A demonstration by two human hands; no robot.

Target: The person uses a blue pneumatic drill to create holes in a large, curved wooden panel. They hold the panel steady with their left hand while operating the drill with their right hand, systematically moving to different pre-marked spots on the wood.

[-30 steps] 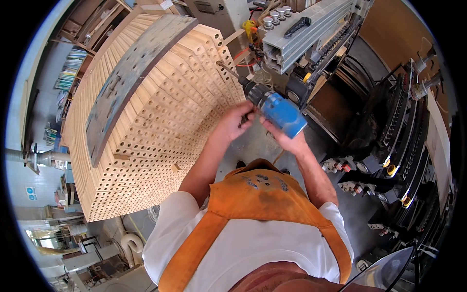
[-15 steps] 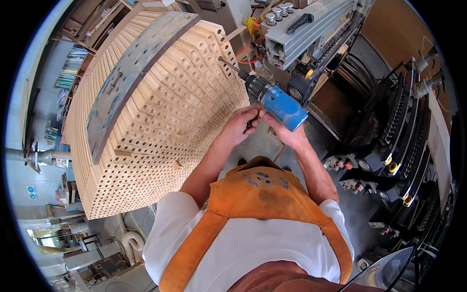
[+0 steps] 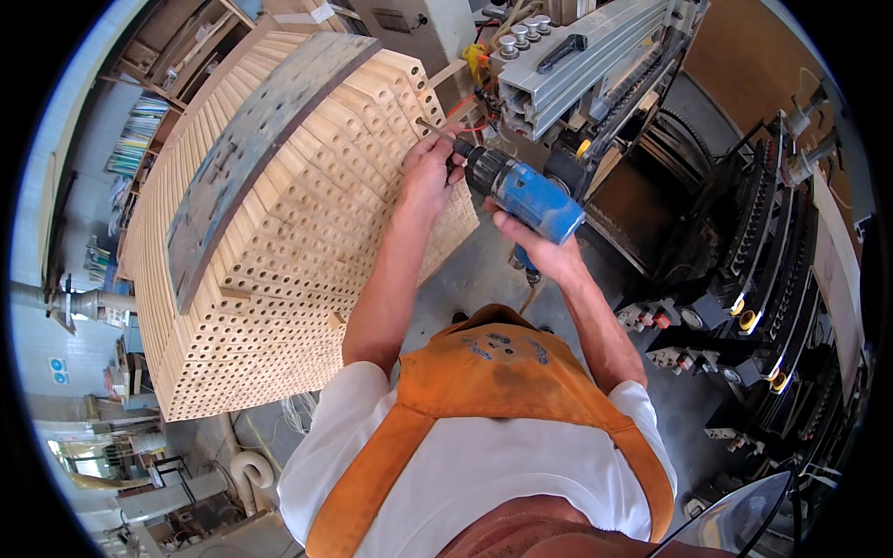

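My right hand is wrapped round the handle of a blue power drill. The drill's long bit points up and left, its tip at the stack of pale wooden pieces, close to the holes at the far right end. Rows of round holes cover the face of that stack. My left hand is closed beside the bit and chuck, in front of the stack. Something small and dark shows between its fingers, too hidden to name.
A worn dark board lies across the top of the stack. Beyond the drill stands a machine with an aluminium beam, a black lever on it. More black machinery fills the right side. A coiled hose lies lower left.
My left hand has moved forward and left, away from my right hand, up to the bit. The drill has shifted slightly left and stays in my right hand.
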